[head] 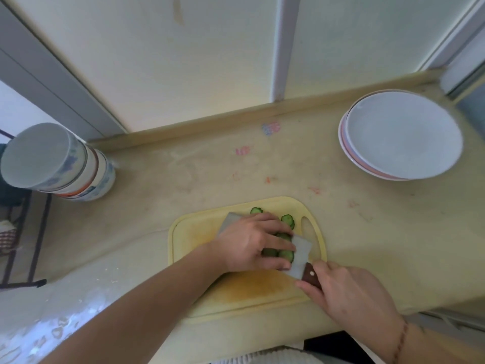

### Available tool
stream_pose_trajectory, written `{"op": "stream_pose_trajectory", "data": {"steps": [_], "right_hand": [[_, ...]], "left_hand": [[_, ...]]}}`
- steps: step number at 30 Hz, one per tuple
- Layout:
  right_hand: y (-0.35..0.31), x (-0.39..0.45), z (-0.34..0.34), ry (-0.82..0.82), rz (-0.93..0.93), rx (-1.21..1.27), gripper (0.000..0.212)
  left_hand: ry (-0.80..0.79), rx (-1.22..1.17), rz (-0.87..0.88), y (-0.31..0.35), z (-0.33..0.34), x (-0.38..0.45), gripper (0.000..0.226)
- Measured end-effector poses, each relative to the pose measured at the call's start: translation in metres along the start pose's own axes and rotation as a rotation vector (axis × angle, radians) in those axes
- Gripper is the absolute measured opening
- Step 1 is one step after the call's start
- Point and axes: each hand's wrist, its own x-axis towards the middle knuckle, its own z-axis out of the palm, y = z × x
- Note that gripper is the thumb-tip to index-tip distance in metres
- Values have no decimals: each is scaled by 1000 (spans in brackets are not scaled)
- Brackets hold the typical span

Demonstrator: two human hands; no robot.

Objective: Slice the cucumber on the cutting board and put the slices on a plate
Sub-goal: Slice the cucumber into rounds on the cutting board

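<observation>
One cleaver [299, 254] lay flat on the cutting board [244, 287], handle gripped by the right hand [349, 292]; the left hand [252, 243] pressed flat-fingered on about five visible cucumber slices [286, 254]. Two stacked plates [401, 135] stood well apart.

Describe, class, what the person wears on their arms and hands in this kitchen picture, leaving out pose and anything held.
Both forearms are bare, with no sleeves in view, and neither hand wears a glove or a visible ring. The left hand and its wrist carry nothing. At the wrist of the right hand sits a thin reddish-brown bracelet, which looks like a braided or beaded cord. No watch shows.
</observation>
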Motion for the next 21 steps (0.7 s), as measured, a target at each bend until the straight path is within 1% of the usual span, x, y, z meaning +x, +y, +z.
{"op": "stream_pose_trajectory", "data": {"steps": [3,6,10,14,15,16,17,18,19,20,21], "right_hand": [[1,2,-3,-26,21,-2,77],[9,-4,-1,-39,14,-5,76],[18,-16,-6,-67,-34,-13,75],[28,-29,-11,-63,-60,-22,78],[31,-31,-13,-104,-35,-19,80],[33,-32,-21,-185,-3,-9,82],[34,-33,-30,-303,29,-16,85],[35,-33,-37,-370,48,-19,90],[38,-37,-40,-377,68,14,98],[40,-40,-44,-434,89,43,101],[43,-40,-50,-538,163,128,101]], "left_hand": [[6,-2,-24,-9,1,1,37],[-17,42,-49,-19,2,2,40],[40,144,11,-25,8,6,38],[99,201,49,-31,12,11,34],[106,208,50,-32,12,12,33],[110,211,49,-33,12,13,33],[110,209,46,-34,11,14,34],[106,201,39,-34,11,14,35],[104,184,24,-33,10,14,37],[110,158,-6,-31,7,13,39],[134,127,-66,-28,4,11,40]]}}
